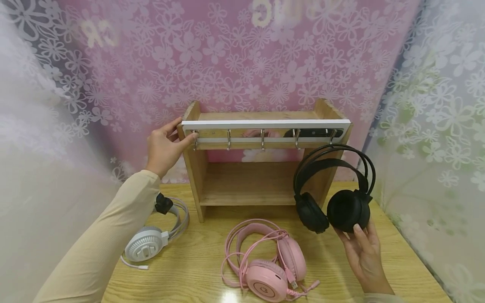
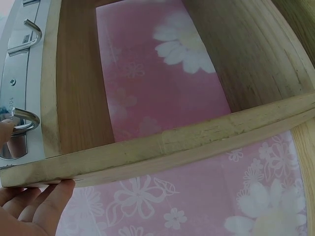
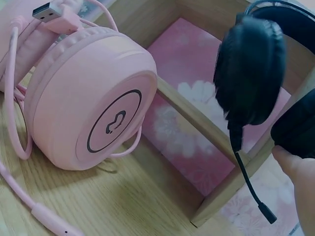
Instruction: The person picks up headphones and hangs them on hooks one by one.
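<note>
My left hand (image 1: 166, 147) grips the upper left corner of a wooden shelf (image 1: 242, 183), its thumb against the leftmost metal hook (image 1: 195, 139). In the left wrist view, the fingers (image 2: 51, 209) press the outer side of the shelf's panel. Black headphones (image 1: 348, 210) are in my right hand (image 1: 365, 254), which holds one ear cup from below. Their headband touches or overlaps the rightmost hook (image 1: 332, 135); whether it hangs there I cannot tell. A thin microphone (image 3: 266, 212) dangles from the other ear cup in the right wrist view.
Pink headphones (image 1: 265, 280) with a coiled cable and USB plug lie on the wooden table (image 1: 189, 273) in front of the shelf. White headphones (image 1: 145, 244) lie at the left, partly behind my left sleeve (image 1: 102, 235). A flowered pink curtain (image 1: 242, 75) stands behind.
</note>
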{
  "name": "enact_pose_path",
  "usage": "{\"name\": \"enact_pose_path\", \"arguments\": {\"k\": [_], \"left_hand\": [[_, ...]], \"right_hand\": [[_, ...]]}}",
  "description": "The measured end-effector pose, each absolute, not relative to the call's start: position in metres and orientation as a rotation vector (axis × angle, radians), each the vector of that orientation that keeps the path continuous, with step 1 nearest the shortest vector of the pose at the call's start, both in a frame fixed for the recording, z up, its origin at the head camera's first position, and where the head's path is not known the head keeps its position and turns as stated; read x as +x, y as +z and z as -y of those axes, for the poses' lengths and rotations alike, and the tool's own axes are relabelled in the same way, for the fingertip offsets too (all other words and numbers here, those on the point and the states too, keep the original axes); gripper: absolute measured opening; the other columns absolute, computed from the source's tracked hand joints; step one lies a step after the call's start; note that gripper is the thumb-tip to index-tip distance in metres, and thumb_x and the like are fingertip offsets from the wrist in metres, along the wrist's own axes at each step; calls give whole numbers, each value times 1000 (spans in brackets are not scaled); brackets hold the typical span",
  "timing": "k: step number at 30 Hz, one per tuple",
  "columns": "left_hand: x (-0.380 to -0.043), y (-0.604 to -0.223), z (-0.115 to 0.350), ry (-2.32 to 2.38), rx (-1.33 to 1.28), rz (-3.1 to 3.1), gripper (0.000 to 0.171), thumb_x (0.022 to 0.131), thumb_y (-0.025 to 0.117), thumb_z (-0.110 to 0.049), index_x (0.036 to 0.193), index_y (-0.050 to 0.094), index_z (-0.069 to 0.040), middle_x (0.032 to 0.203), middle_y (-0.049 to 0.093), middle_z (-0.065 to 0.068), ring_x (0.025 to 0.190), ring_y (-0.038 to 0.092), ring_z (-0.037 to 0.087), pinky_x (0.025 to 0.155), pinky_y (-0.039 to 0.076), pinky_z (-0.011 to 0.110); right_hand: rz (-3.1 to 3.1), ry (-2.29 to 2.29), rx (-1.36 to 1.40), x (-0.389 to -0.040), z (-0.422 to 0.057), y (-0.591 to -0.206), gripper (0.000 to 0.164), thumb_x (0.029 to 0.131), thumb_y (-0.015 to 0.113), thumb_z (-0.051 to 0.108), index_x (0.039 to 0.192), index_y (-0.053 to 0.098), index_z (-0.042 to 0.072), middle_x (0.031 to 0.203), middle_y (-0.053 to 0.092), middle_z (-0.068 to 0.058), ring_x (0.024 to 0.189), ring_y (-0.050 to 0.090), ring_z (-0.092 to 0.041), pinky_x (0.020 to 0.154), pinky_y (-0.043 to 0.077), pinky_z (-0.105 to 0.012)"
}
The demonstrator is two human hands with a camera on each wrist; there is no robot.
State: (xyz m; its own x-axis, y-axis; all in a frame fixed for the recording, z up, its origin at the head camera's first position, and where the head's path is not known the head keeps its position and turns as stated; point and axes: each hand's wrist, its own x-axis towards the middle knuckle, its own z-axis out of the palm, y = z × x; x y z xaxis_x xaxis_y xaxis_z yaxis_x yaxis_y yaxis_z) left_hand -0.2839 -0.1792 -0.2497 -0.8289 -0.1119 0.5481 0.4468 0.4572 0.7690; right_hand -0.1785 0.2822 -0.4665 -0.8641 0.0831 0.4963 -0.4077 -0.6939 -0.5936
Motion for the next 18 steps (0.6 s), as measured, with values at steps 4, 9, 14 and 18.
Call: {"name": "enact_pose_path", "arguments": {"k": [4, 9, 14, 18], "left_hand": [[-283, -249, 179, -1372, -274, 2175, 68, 80, 79, -28, 137, 52, -5, 131, 58, 15, 111, 62, 28, 90, 54, 31], [-283, -249, 178, -1363, -274, 2173, 68, 80, 79, -28, 137, 52, -4, 131, 59, 15, 111, 63, 27, 89, 54, 30], [-283, -249, 179, -1365, -275, 2172, 68, 80, 80, -28, 137, 52, -4, 130, 59, 15, 111, 63, 27, 89, 54, 31], [-283, -250, 179, -1357, -274, 2175, 68, 80, 80, -29, 137, 52, -5, 130, 60, 15, 111, 63, 28, 89, 54, 31]], "right_hand": [[1100, 2576, 618, -183, -282, -466, 61, 100, 30, -7, 155, 14, 15, 151, 35, -4, 128, 49, -20, 103, 47, -40], [1053, 2597, 671, -190, -284, -469, 60, 100, 29, -7, 155, 15, 13, 150, 37, -5, 126, 51, -21, 103, 46, -41], [959, 2654, 785, -196, -286, -472, 61, 100, 24, -9, 155, 11, 13, 153, 31, -6, 131, 46, -23, 103, 46, -43], [980, 2667, 777, -200, -286, -472, 63, 100, 24, -9, 156, 9, 16, 156, 27, -3, 135, 42, -22, 101, 47, -44]]}}
